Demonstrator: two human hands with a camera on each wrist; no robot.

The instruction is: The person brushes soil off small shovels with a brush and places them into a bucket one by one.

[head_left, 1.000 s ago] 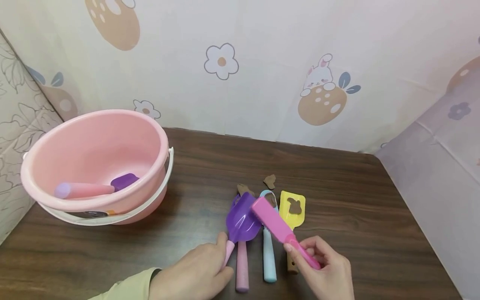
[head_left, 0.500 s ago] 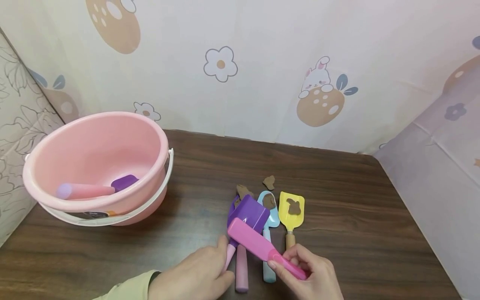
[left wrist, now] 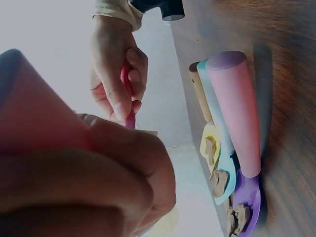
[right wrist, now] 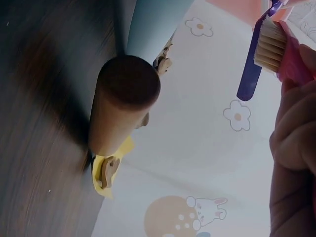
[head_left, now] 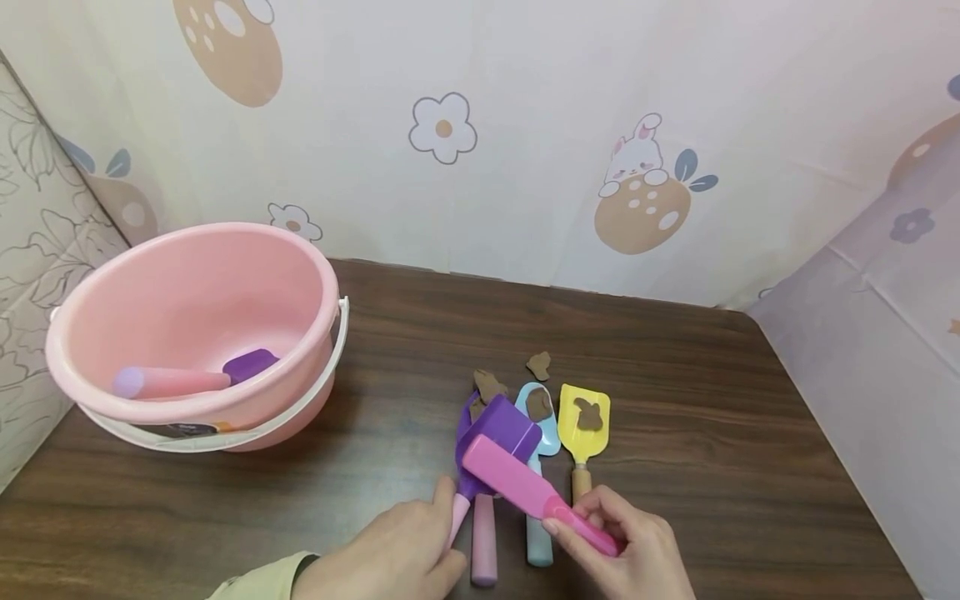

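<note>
My left hand (head_left: 393,542) grips the pink handle of a toy shovel with a purple blade (head_left: 513,423), held above the other tools. My right hand (head_left: 633,546) holds a pink brush (head_left: 510,479) by its handle. In the right wrist view its pale bristles (right wrist: 270,47) face the purple blade, close to it. Below lie a second purple shovel with a pink handle (head_left: 484,546), a light blue shovel (head_left: 549,433) and a yellow shovel (head_left: 583,446) with a wooden handle. Brown clay-like pieces (head_left: 589,413) sit on these three blades.
At the left stands a pink bucket (head_left: 206,275) with a white handle (head_left: 307,408), and another pink-handled purple shovel (head_left: 176,382) inside it. One loose brown piece (head_left: 538,365) lies on the dark wooden table (head_left: 697,400). A patterned cloth (head_left: 525,83) covers the wall behind.
The brush has moved left and down, from the blade's right edge to across its lower part. The held purple shovel has turned, its tip swinging right. The last half second shows little movement.
</note>
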